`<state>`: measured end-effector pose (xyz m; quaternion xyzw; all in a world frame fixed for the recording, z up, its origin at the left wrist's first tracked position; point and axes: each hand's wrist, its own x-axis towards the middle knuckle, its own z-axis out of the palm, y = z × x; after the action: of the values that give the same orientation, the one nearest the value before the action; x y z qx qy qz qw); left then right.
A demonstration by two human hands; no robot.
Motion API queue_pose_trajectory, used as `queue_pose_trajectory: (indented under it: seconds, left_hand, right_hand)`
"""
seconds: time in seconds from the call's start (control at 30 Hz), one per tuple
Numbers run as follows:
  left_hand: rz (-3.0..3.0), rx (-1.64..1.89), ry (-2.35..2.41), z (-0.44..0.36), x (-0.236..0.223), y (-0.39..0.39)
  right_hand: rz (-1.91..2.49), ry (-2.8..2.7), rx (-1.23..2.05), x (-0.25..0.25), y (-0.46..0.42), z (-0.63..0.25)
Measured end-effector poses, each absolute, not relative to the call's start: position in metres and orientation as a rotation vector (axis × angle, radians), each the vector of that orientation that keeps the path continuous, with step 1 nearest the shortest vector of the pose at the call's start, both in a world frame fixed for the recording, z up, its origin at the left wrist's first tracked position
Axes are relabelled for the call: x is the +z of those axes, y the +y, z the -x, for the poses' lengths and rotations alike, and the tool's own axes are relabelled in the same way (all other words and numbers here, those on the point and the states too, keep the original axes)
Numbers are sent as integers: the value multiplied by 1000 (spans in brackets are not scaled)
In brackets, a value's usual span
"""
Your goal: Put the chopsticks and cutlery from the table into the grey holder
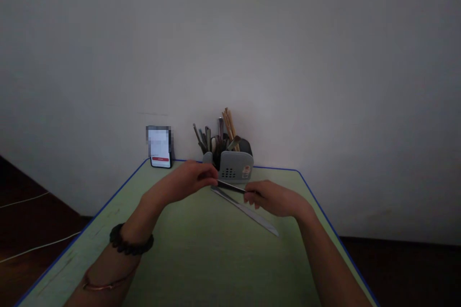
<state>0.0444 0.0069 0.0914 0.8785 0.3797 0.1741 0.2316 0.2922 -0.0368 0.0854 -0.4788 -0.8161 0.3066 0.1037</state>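
Note:
My left hand [196, 176] pinches one end of a slim dark metal utensil [231, 186], and my right hand [270, 196] is closed round its other end. Both ends are covered by fingers, so its exact kind is hidden. Just below it, a silver table knife [248, 212] lies slantwise on the table, partly under my right fingers. Behind my hands stands a grey cutlery holder [236, 160] with a perforated front and a small sticker. Metal cutlery handles [208, 138] and wooden chopsticks [229, 122] stick up out of it.
The pale green table [223, 259] has a blue edge and stands against a plain wall [306, 67]. A phone [160, 147] with a lit screen leans upright at the back left. White cables [39, 245] run across the dark floor at left.

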Motion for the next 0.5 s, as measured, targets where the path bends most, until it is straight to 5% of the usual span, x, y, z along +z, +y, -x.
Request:
queue_pose_trajectory:
  seconds: [0.3, 0.5]
  left_hand:
    - [-2384, 777, 1096, -50, 98, -1]
    - [-2431, 654, 1041, -49, 98, -1]
  right_hand:
    - [1222, -2154, 843, 104, -38, -295]
    - [1115, -1688, 833, 112, -38, -298]
